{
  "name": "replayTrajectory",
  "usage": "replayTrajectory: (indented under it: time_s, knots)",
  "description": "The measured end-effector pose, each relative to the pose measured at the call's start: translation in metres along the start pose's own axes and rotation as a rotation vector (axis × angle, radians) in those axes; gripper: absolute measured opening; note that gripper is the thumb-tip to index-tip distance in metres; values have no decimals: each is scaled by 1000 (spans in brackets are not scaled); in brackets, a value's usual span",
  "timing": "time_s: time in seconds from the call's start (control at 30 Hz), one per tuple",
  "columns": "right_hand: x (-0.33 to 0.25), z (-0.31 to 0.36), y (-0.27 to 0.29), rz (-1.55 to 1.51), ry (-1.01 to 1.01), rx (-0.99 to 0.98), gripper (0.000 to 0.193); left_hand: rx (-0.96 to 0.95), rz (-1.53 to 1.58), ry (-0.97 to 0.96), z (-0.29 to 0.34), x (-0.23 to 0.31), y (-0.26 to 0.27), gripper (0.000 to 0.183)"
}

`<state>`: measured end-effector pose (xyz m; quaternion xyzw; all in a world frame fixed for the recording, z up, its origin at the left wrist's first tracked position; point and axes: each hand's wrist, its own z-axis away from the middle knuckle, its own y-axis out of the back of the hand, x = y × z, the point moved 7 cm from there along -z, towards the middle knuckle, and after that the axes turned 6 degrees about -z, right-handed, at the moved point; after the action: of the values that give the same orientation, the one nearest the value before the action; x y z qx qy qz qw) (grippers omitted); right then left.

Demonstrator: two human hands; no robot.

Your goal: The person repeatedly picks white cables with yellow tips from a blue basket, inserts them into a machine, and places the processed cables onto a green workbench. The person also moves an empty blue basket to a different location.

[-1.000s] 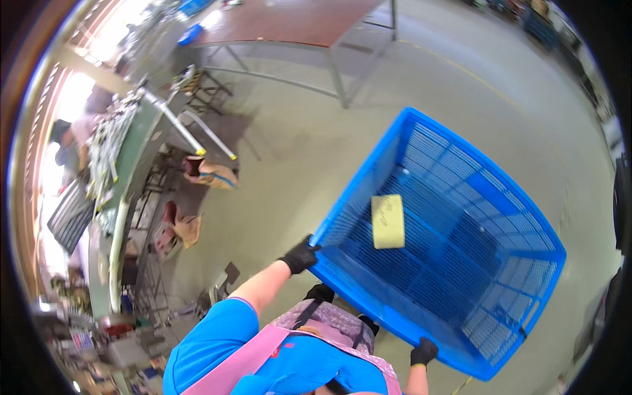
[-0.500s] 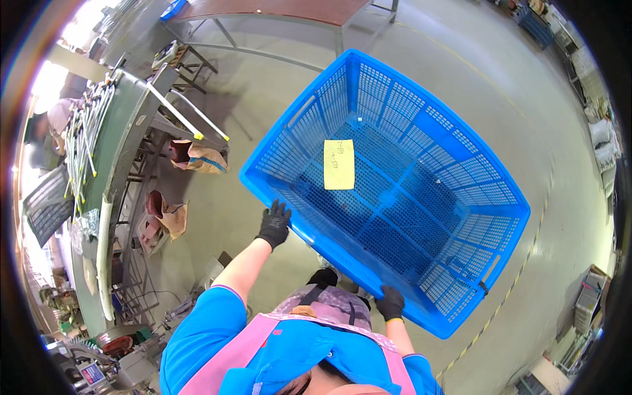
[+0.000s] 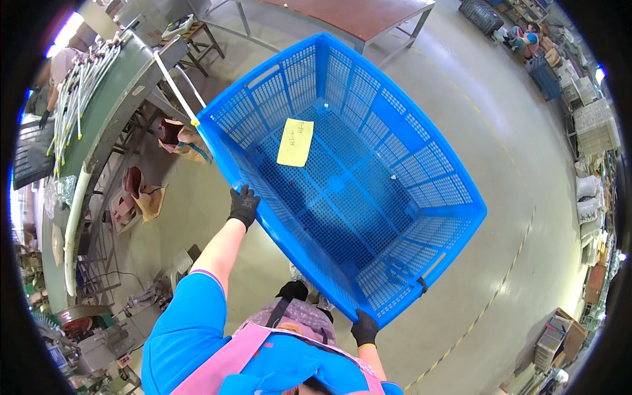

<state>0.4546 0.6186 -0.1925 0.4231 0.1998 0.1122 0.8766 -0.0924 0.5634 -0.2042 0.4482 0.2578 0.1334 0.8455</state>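
A large blue plastic crate (image 3: 388, 115) with perforated walls and a grid bottom is held in front of my body, its open top facing me. A yellow paper slip (image 3: 295, 142) with handwriting lies inside, on the far left part of its bottom. My left hand (image 3: 244, 206), in a dark glove, grips the near rim toward its left end. At the near right corner my right hand (image 3: 365, 329), gloved too, is closed over the same rim. The undersides of both grips are hidden.
A long green-topped bench (image 3: 99, 125) with thin white rods (image 3: 82, 99) runs along the left; one rod end reaches the crate's left corner. Open bags (image 3: 141, 194) sit below. A brown table (image 3: 355, 16) stands ahead. Machinery (image 3: 92, 342) is lower left; a person (image 3: 528, 41) sits far right.
The crate has shifted left in view, with both hands still on its rim. Its left corner now meets the rod end by the bench. The paper slip has tilted with the crate.
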Motion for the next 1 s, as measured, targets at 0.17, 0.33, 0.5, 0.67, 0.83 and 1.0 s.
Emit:
replayTrajectory:
  time_s: [0.17, 0.33, 0.5, 0.67, 0.83, 1.0]
  knots:
    - [15, -7, 13, -28, 54, 74, 40, 0, 32, 42, 8, 20, -1, 41]
    - [37, -16, -5, 68, -56, 40, 38, 68, 155, 11, 18, 33, -11, 47]
    - [59, -26, -7, 78, -74, -28, 44, 83, 243, -62, 39, 51, -3, 51]
    - [70, -36, -14, 97, -31, -81, 50, 336, 650, -335, 135, 65, 7, 45]
    - [82, -51, -28, 52, -19, -137, 50, -16, 737, -27, 300, 53, -122, 40]
    - [92, -77, -51, 231, 102, -398, 54, -463, 722, 526, 551, 83, -313, 44]
